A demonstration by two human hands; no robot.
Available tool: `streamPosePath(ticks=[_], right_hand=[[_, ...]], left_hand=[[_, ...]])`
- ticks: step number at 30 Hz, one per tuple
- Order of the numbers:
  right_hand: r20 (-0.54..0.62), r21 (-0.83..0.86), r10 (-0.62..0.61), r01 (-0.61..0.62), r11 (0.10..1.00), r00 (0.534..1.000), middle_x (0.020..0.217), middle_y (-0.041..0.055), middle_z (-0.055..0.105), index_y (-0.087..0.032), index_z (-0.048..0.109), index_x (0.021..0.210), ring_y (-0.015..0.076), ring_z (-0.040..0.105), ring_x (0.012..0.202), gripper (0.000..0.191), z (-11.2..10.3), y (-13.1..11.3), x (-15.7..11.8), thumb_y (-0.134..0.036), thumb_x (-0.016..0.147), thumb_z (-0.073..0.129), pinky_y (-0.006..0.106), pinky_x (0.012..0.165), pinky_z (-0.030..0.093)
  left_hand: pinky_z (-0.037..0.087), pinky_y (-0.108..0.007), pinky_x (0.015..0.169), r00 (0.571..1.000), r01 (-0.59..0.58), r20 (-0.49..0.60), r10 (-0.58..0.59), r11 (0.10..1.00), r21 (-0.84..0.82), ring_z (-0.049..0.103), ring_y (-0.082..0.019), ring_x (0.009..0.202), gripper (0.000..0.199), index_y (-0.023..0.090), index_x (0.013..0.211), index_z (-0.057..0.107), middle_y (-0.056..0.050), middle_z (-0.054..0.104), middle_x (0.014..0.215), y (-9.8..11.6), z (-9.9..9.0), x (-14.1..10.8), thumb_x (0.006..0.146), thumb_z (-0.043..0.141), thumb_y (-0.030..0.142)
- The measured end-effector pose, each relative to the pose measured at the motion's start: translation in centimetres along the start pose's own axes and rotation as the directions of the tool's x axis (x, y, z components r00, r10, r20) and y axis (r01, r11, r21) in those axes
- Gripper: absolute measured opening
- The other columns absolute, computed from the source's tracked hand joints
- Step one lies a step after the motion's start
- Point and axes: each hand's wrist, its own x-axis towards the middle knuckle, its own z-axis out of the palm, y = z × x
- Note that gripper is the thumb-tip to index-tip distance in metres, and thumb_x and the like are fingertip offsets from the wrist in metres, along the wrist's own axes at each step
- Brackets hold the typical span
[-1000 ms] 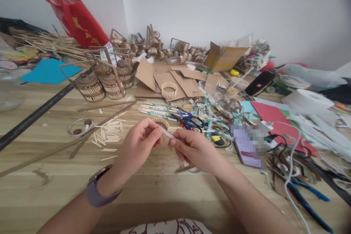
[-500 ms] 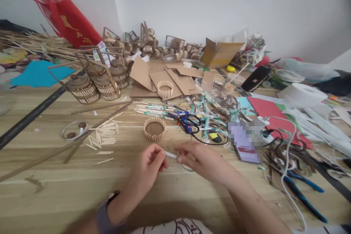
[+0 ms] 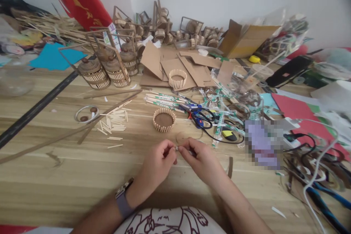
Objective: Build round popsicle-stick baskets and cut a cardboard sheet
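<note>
- And here's the left hand (image 3: 162,159), coming in from lower left, wrist banded by a purple-strapped watch (image 3: 124,199), fingers curled, thumb and forefinger pinched together.
- Opposite it, the right hand (image 3: 199,158), back turned upward, thumb and forefinger pointing left, clamped just as tightly.
- Between those fingertips, the prize: a small pale strip (image 3: 177,148), gripped from both sides, mostly hidden, held low over the pale wood-grain worktop (image 3: 82,181).
- Just beyond the hands sits a round container walled with upright pale wooden sticks (image 3: 163,129), a flat brown disc (image 3: 165,120) filling its floor.
- Farther back, a second ring of upright pale sticks (image 3: 177,83) rests on flat brown cardboard sheets (image 3: 196,66).
- Over to the left, brown-and-cream round lidded baskets (image 3: 118,77) stand close together under square brown handles, lids on, contents hidden.
- Back right, a brown cardboard box (image 3: 249,41) gapes with flaps up, its inside out of my sight; nearer, a clear plastic cup (image 3: 261,70) has a thin pale stick (image 3: 275,63) slanting across it.
</note>
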Motion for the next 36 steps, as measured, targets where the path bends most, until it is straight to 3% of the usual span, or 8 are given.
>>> streamPosePath(ticks=[4, 8, 11, 21, 29, 36], right_hand=[[-0.042, 0.133, 0.093, -0.087, 0.987, 0.995, 0.055, -0.0045, 0.044, -0.021, 0.055, 0.07, 0.0122, 0.038, 0.052, 0.027, -0.3, 0.5, 0.2, -0.042, 0.087, 0.053, 0.024, 0.049, 0.031], [0.066, 0.271, 0.137, -0.15, 0.951, 0.988, 0.056, -0.0045, 0.044, -0.02, 0.057, 0.071, 0.0112, 0.035, 0.051, 0.032, -0.2, 0.3, 0.2, -0.048, 0.086, 0.054, 0.024, 0.047, 0.03], [0.089, 0.262, 0.153, -0.171, 0.95, 0.984, 0.056, -0.0042, 0.044, -0.02, 0.058, 0.07, 0.0113, 0.036, 0.052, 0.031, 0.1, 0.0, 0.1, -0.047, 0.084, 0.055, 0.024, 0.048, 0.03], [0.098, 0.233, 0.156, -0.175, 0.957, 0.983, 0.054, -0.0038, 0.045, -0.021, 0.057, 0.067, 0.0119, 0.038, 0.05, 0.03, 0.3, -0.3, 0.0, -0.046, 0.083, 0.055, 0.025, 0.046, 0.031], [0.215, 0.345, 0.212, -0.277, 0.897, 0.953, 0.052, -0.0053, 0.044, -0.022, 0.055, 0.069, 0.0111, 0.038, 0.047, 0.035, 0.2, -0.3, 0.0, -0.054, 0.082, 0.056, 0.024, 0.044, 0.033], [0.182, 0.336, 0.211, -0.262, 0.905, 0.96, 0.052, -0.0054, 0.044, -0.021, 0.055, 0.069, 0.0107, 0.037, 0.047, 0.035, 0.3, -0.2, 0.0, -0.054, 0.082, 0.057, 0.024, 0.044, 0.031]], left_hand=[[0.039, -0.024, 0.052, 0.996, 0.045, -0.075, -0.053, 0.994, -0.103, 0.052, -0.014, 0.052, 0.019, 0.019, 0.078, 0.06, 0.003, 0.057, 0.055, 0.2, -0.5, 0.2, 0.079, 0.051, 0.036], [0.038, -0.023, 0.051, 0.989, 0.145, 0.047, -0.138, 0.963, -0.229, 0.052, -0.013, 0.053, 0.022, 0.017, 0.081, 0.063, 0.003, 0.057, 0.056, 0.8, -0.6, 0.2, 0.076, 0.056, 0.038], [0.038, -0.022, 0.052, 0.981, 0.182, 0.109, -0.158, 0.946, -0.269, 0.053, -0.012, 0.055, 0.021, 0.017, 0.08, 0.063, 0.003, 0.058, 0.058, 1.1, -0.6, 0.1, 0.073, 0.059, 0.036], [0.032, -0.022, 0.049, 0.968, 0.224, 0.166, -0.186, 0.941, -0.254, 0.046, -0.01, 0.05, 0.013, 0.019, 0.069, 0.056, 0.004, 0.054, 0.053, 0.9, -0.7, 0.2, 0.07, 0.057, 0.032], [0.036, -0.022, 0.05, 0.958, 0.237, 0.229, -0.176, 0.931, -0.278, 0.047, -0.01, 0.05, 0.016, 0.019, 0.073, 0.055, 0.003, 0.056, 0.056, 1.0, -0.7, 0.1, 0.077, 0.056, 0.035], [0.037, -0.022, 0.05, 0.958, 0.24, 0.223, -0.179, 0.927, -0.289, 0.048, -0.01, 0.05, 0.015, 0.019, 0.076, 0.056, 0.003, 0.057, 0.056, 0.9, -0.7, 0.0, 0.078, 0.056, 0.034]])
